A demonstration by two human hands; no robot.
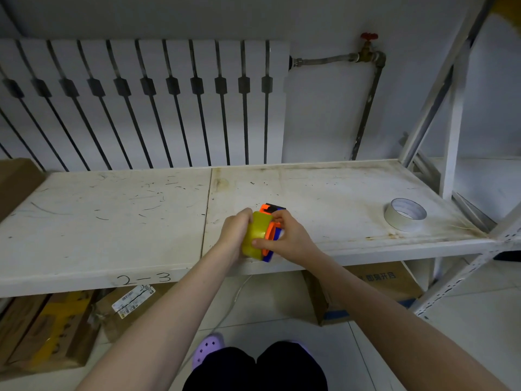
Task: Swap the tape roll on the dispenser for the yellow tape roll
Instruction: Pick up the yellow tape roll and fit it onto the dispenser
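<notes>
A yellow tape roll [255, 235] is pressed against the orange, blue and black tape dispenser [271, 221] just above the front edge of the white shelf [112, 221]. My left hand [235, 231] grips the yellow roll from its left side. My right hand [287, 237] holds the dispenser from the right, thumb resting on the roll's lower edge. Whether the roll sits fully on the dispenser's hub is hidden by my fingers. A pale grey-white tape roll [405, 214] lies flat on the shelf at the far right, apart from both hands.
A radiator [141, 103] and a pipe with a red valve [368, 36] stand behind the shelf. The metal rack upright [454, 142] rises at the right. Cardboard boxes [50, 331] sit below on the floor, with another box [375, 286] under the right half.
</notes>
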